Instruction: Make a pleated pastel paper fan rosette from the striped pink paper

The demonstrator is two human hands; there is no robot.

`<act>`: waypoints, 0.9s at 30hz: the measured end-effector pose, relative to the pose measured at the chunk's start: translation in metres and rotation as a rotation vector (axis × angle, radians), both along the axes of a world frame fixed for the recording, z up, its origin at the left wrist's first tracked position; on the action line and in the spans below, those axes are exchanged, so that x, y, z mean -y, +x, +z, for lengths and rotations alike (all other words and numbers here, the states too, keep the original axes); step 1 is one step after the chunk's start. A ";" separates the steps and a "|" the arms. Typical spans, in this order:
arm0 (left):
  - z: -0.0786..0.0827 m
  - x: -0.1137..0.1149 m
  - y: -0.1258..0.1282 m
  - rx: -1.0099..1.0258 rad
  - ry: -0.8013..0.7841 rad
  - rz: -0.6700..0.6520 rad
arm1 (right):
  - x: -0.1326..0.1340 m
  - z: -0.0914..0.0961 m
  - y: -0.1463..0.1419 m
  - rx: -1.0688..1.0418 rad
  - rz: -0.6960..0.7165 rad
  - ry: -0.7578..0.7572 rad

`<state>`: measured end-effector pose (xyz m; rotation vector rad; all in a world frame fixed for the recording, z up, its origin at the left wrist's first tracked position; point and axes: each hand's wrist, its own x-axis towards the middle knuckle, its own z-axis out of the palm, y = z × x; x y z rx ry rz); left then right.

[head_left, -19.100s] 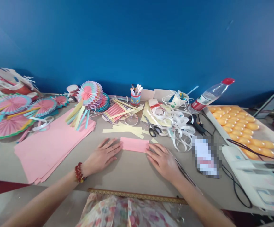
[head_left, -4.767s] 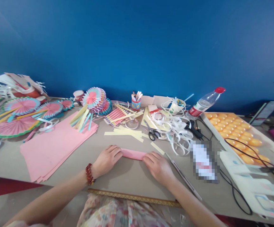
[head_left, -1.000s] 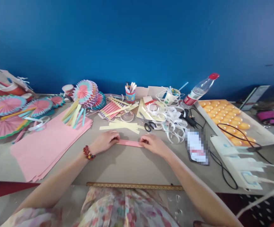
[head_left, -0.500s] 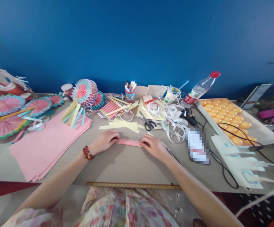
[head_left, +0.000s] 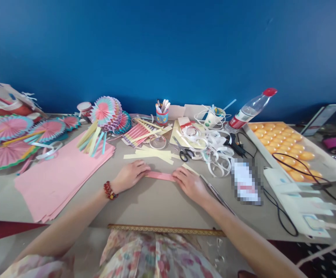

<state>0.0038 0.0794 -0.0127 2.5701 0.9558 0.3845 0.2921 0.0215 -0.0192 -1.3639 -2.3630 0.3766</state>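
A narrow folded strip of pink paper (head_left: 160, 176) lies crosswise on the table in front of me. My left hand (head_left: 132, 174) has its fingers closed over the left end, and a beaded bracelet (head_left: 110, 190) circles that wrist. At the right end, my right hand (head_left: 188, 181) grips the paper with its fingers bent together. Just beyond the strip are several pale yellow paper strips (head_left: 149, 153). Black-handled scissors (head_left: 186, 155) rest behind my right hand. A long metal tool (head_left: 215, 193), partly hidden by my right forearm, lies beside it.
Pink sheets (head_left: 60, 179) are stacked on the left, near pleated paper fans (head_left: 9, 127). Curled white strips (head_left: 214, 148) and a tilted bottle (head_left: 244, 114) stand at the right. Farther right are a power strip (head_left: 286, 200) with cords and a tray (head_left: 268, 162) of orange domes.
Both hands stay at the strip's ends, but their fingers now lie flatter over it, less pinched. The whole view has shifted slightly, with objects sitting farther right.
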 end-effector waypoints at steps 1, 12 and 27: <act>-0.002 0.001 0.000 -0.024 0.054 -0.009 | 0.000 0.000 0.000 0.048 0.007 0.028; 0.004 0.000 0.000 -0.259 0.306 -0.247 | 0.003 0.003 -0.001 0.313 0.152 0.155; 0.002 0.035 -0.003 -0.162 0.171 -0.164 | 0.029 -0.001 0.008 0.234 0.115 0.108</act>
